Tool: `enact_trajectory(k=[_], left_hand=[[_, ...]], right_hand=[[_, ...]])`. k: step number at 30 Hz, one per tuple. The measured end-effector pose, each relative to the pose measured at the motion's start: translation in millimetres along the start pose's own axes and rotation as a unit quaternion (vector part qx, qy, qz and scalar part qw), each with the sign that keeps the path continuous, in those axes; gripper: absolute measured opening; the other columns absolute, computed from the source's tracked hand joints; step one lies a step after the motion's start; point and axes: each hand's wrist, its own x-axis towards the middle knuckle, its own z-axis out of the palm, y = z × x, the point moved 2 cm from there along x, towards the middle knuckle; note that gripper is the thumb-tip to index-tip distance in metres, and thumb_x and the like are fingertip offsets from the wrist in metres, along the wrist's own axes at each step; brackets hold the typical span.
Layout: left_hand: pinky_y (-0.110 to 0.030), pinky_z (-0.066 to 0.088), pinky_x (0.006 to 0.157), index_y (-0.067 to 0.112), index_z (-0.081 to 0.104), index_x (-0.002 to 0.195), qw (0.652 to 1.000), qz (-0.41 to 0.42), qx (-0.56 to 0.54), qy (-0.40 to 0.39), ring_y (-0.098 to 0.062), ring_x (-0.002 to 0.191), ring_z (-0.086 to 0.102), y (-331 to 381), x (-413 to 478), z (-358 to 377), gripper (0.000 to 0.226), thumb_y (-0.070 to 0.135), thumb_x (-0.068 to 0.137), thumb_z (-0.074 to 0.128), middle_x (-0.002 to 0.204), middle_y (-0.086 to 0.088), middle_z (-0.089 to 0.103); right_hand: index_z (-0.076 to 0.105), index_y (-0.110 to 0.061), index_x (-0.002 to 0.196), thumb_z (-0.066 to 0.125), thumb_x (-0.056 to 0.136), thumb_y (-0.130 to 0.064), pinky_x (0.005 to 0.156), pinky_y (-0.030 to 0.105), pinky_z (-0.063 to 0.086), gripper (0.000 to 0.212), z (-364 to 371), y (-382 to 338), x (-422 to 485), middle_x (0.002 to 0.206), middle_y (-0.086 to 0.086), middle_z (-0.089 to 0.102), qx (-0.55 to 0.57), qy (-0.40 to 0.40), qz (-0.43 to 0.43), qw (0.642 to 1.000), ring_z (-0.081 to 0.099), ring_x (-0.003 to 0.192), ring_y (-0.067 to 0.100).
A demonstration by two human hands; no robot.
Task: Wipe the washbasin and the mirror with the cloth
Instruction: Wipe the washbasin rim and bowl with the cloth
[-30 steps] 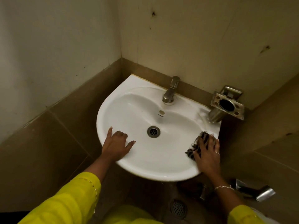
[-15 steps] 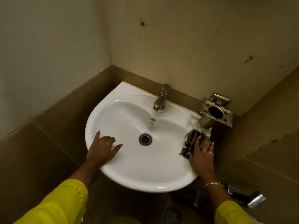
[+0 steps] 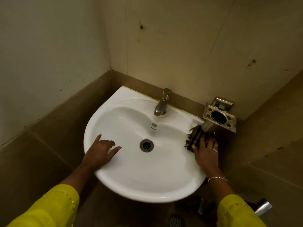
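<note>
A white washbasin (image 3: 131,174) is fixed in the corner of the tiled walls, with a steel tap (image 3: 162,104) at the back and a round drain (image 3: 146,145) in the bowl. My right hand (image 3: 206,153) presses a dark striped cloth (image 3: 193,136) flat on the basin's right rim, just below a metal holder. My left hand (image 3: 100,153) rests on the left rim, fingers spread, holding nothing. No mirror is in view.
A steel wall holder (image 3: 218,115) with a round hole juts out over the basin's right back corner, touching the cloth. Below the basin are a floor drain (image 3: 176,221) and a shiny metal fitting (image 3: 263,208) at the right. Walls close in behind and left.
My right hand has slid the cloth along the right rim toward the back, up to the metal holder. The left hand stays on the left rim. The camera view tilted up slightly.
</note>
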Motion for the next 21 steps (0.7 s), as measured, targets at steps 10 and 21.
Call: enact_trajectory(k=[10, 21], left_hand=[[-0.037, 0.019, 0.111, 0.013, 0.061, 0.066, 0.988, -0.109, -0.021, 0.111, -0.02, 0.06, 0.062, -4, -2, -2, 0.054, 0.054, 0.086, 0.032, 0.063, 0.001, 0.065], [-0.038, 0.023, 0.109, 0.016, 0.059, 0.063, 0.987, -0.111, -0.043, 0.106, -0.016, 0.058, 0.061, -4, -3, -4, 0.074, 0.071, 0.084, 0.015, 0.059, 0.003, 0.063]], right_hand=[[0.019, -0.011, 0.146, 0.037, 0.095, -0.04, 0.112, 0.058, 0.004, 0.061, 1, -18, 36, 0.147, 0.029, 0.023, -0.037, -0.004, 0.045, 0.998, 0.013, 0.136, 0.051], [0.072, -0.014, 0.085, 0.049, 0.067, -0.047, 0.051, 0.041, 0.057, 0.043, 2, -50, 72, 0.076, 0.004, 0.074, -0.004, 0.083, 0.031, 0.996, 0.071, 0.065, 0.023]])
